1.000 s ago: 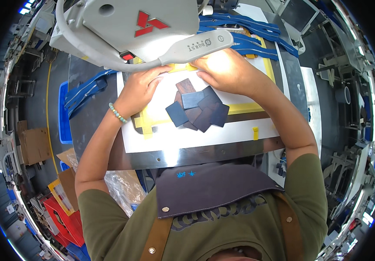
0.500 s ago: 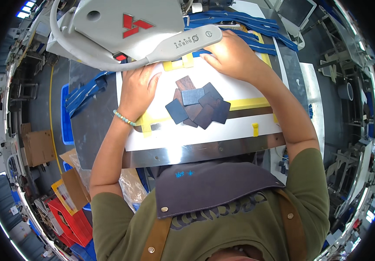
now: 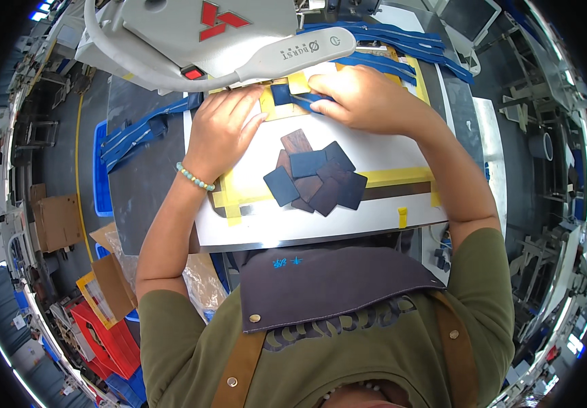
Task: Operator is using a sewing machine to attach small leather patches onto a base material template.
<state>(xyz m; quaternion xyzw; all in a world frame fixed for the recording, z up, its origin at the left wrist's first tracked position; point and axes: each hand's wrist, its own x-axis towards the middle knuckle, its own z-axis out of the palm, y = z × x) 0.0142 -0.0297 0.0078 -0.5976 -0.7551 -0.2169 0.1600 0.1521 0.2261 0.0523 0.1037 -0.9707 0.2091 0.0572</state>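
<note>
My left hand lies palm down beside the sewing machine head, its fingers stretched forward under the machine's edge. My right hand is closed, thumb and forefinger pinching a blue zipper strip. A small dark blue square patch sits at the strip's left end, between my hands, next to yellow tape. Nearer me, a loose pile of dark blue and brown square patches rests on the white sheet. The machine partly hides my left fingertips and whatever is beneath them.
More blue zipper strips lie at the far right, others at the left. Yellow tape edges the white sheet on the metal table. Left of the table are a blue bin, a cardboard box and red crates.
The whole view has shifted slightly downward. My right hand has come a little nearer to me, and the blue patch with the zipper strip now shows between my hands.
</note>
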